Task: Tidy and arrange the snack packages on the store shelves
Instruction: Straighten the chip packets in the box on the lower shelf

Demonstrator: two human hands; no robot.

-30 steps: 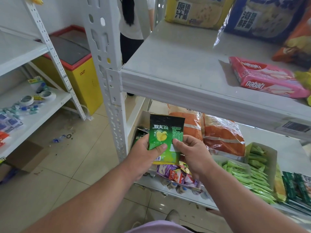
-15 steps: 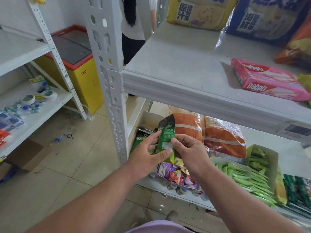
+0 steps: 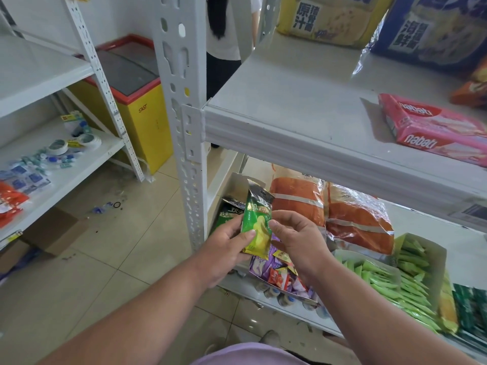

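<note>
Green and yellow foil, the snack packet [image 3: 257, 226] stands nearly upright between my two hands, in front of the lower shelf [image 3: 295, 309] and just right of the white perforated upright [image 3: 184, 122]. My left hand [image 3: 226, 248] grips its lower left edge, thumb across the front and fingers [image 3: 232, 225] curled behind; my right hand [image 3: 297, 238] pinches the right edge between thumb and fingertips. Behind the packet an open carton [image 3: 237, 185] holds more dark green packets [image 3: 229, 210]. On that lower shelf lie two orange bags [image 3: 355, 219], a tray of purple and red sweets [image 3: 279, 275], a box of pale green sticks [image 3: 395, 283] and, at the far right, dark green packs [image 3: 471, 312]. Above, the grey upper shelf [image 3: 290, 106] carries a pink wafer pack [image 3: 432, 130], a yellow bag [image 3: 332, 19] and a blue bag [image 3: 432, 30]. To the left, a second white rack [image 3: 66, 169] bears rolls of tape [image 3: 59, 147] and small blue packets [image 3: 26, 175]. Beyond it stands a yellow chest freezer [image 3: 142, 119] with a red-rimmed lid. Pale floor tiles [image 3: 105, 259] show scattered litter and a flattened cardboard box [image 3: 50, 230]. A person in a white top [image 3: 224, 43] stands behind the upright.
</note>
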